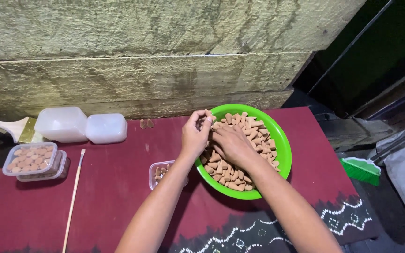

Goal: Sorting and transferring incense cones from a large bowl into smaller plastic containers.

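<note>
A bright green bowl (281, 145) full of several small tan cone-shaped pieces (254, 133) stands on a dark red cloth (113, 182). My left hand (194, 136) is at the bowl's left rim, fingers pinched on some cones. My right hand (230, 143) lies inside the bowl on the pile, fingers curled among the cones. Under my left forearm sits a small clear plastic box (158, 172) holding a few cones.
At the left stand a clear lidded box filled with cones (33, 160), two white plastic tubs upside down (80, 125), a paintbrush (5, 126) and a thin stick (73, 197). Two loose cones (146, 123) lie by the concrete wall (141, 61). A green broom head (362, 169) is at the right.
</note>
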